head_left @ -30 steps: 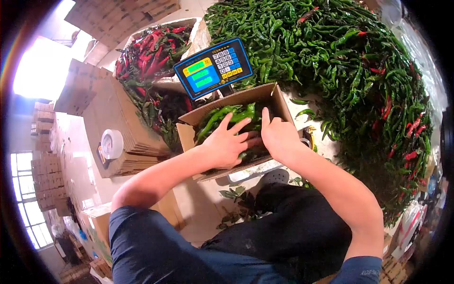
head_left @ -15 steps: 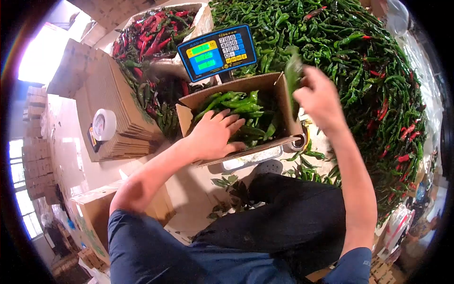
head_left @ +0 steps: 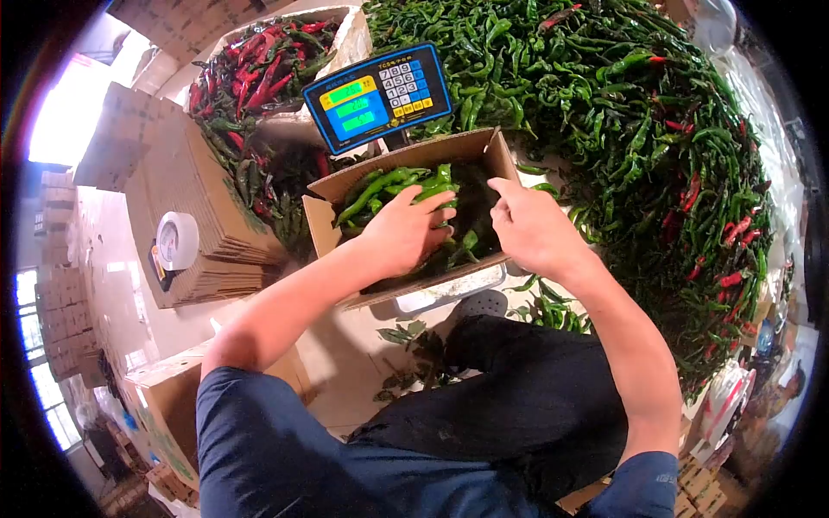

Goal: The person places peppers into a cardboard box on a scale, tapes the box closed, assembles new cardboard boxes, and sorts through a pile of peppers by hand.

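An open cardboard box holds long green peppers and stands in front of me, tilted in view. My left hand reaches inside it, its fingers curled over the peppers on the left side. At the box's right wall is my right hand, its index finger stretched toward the inside and the other fingers partly bent. I see no pepper in that hand. Darker shadow fills the box's right part, where fewer peppers show. Right behind the box rises a scale display with lit green digits.
A large heap of green peppers spreads behind and right. Red peppers fill a white container at the back left. Stacked flat cardboard carries a tape roll. Loose leaves and peppers lie on the floor near my legs.
My right hand has come left and down to the box wall, and the green pepper it held has left it. My left hand's fingers have curled from a flatter spread. The view shifted slightly.
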### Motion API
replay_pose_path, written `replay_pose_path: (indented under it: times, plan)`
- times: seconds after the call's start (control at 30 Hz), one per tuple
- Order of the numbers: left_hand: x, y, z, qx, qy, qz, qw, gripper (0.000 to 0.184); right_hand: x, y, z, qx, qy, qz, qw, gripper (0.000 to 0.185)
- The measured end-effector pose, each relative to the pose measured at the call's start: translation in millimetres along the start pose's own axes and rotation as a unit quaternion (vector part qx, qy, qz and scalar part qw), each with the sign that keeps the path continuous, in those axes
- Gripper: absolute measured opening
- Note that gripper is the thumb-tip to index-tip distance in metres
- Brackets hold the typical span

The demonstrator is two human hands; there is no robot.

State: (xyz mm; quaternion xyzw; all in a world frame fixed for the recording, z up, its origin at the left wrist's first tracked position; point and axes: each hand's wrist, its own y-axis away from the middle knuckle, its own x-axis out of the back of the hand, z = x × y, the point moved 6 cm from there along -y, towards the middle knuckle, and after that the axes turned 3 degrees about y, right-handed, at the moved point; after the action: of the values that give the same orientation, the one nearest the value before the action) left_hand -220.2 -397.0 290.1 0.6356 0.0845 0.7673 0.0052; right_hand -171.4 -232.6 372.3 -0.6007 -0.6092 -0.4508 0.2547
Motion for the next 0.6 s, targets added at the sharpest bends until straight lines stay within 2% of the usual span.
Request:
replay_pose_path:
  times: [0.07, 0.1, 0.17, 0.2, 0.23, 0.3, 0.33, 0.37, 0.4, 0.43, 0.5, 0.6]
  plan:
    - [12.0, 10.9, 6.9, -0.001, 0.022, 0.047, 0.999, 0.039, 14.9, 0.7, 3.9, -0.007, -0.090, -0.013, 0.996, 0.042]
    - [40.8, 20.0, 6.6, 0.037, 0.044, 0.116, 0.992, 0.038, 20.2, -2.9, 16.9, -0.002, -0.101, 0.055, 0.993, 0.041]
    - [92.4, 48.1, 2.8, 0.112, 0.085, 0.251, 0.958, 0.037, 32.0, -8.5, 46.8, -0.100, -0.169, 0.093, 0.976, 0.041]
    - [100.7, 75.5, -7.8, 0.216, 0.091, 0.344, 0.909, 0.043, 31.8, -12.3, 64.1, -0.068, -0.093, 0.099, 0.988, 0.048]
    - [106.6, 109.4, -15.2, 0.315, 0.094, 0.432, 0.840, 0.049, 24.4, -13.9, 64.4, -0.082, -0.062, 0.068, 0.992, 0.053]
    - [90.6, 157.8, -22.7, 0.508, 0.151, 0.385, 0.755, 0.066, 9.6, -13.8, 61.8, -0.105, 0.004, 0.003, 0.994, 0.063]
    - [73.7, 167.3, -25.6, 0.547, 0.181, 0.303, 0.759, 0.079, -1.0, -16.4, 54.6, -0.086, 0.041, -0.017, 0.995, 0.066]
    - [45.1, 171.4, -27.9, 0.623, 0.228, 0.126, 0.738, 0.081, -19.3, -24.8, 52.5, -0.070, 0.066, -0.050, 0.994, 0.047]
    - [15.6, 169.2, -30.6, 0.606, 0.203, 0.059, 0.767, 0.073, -32.2, -31.8, 56.3, -0.067, 0.065, -0.027, 0.995, 0.038]
    - [-18.7, 172.3, -37.9, 0.531, 0.296, 0.142, 0.781, 0.057, -40.9, -36.6, 57.8, -0.063, 0.064, -0.005, 0.996, 0.030]
    - [-15.3, 166.9, -42.6, 0.500, 0.346, 0.209, 0.766, 0.042, -35.8, -39.9, 61.2, -0.039, 0.068, 0.002, 0.997, 0.028]
    - [4.7, 165.2, -33.0, 0.514, 0.335, 0.209, 0.761, 0.035, -14.9, -29.5, 54.6, -0.044, 0.059, 0.027, 0.997, 0.023]
